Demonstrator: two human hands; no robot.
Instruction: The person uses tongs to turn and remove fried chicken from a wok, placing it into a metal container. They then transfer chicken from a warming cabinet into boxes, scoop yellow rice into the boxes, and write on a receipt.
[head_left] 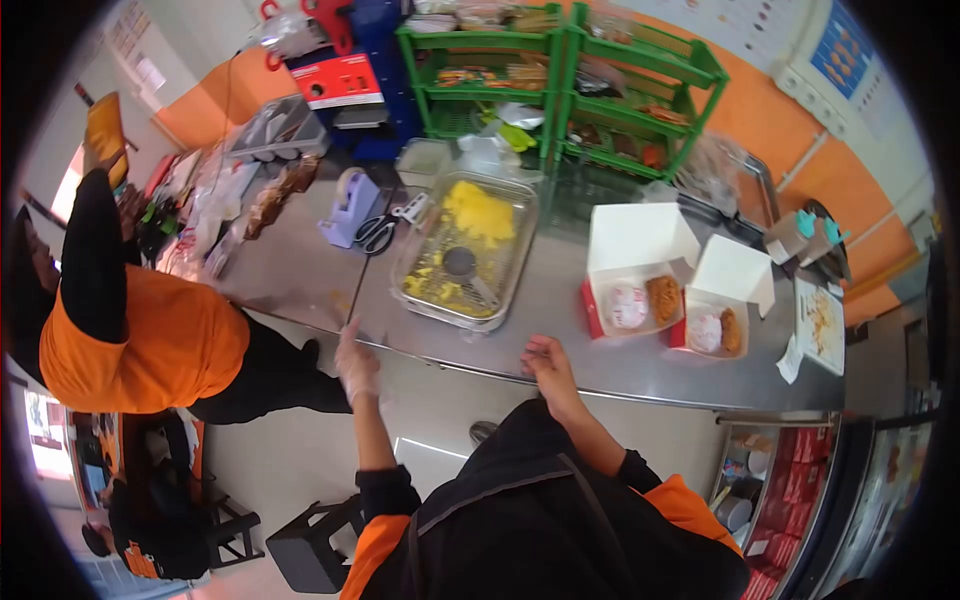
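While the tray is holding clumped, bright-yellow food, left hand is hovering, fingers loosely extended, right hand is curling partway.

Green racks are stocked with packets at the upper centre; a black stool is seen lower left, a blue poster upper right.

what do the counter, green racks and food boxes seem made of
Counter: likely stainless steel, smooth grey with soft reflections.
Green racks: probably moulded plastic, evenly coloured, though painted metal is possible.
Food boxes: thin cardboard, white inside, red outside, with flat, folded lids.
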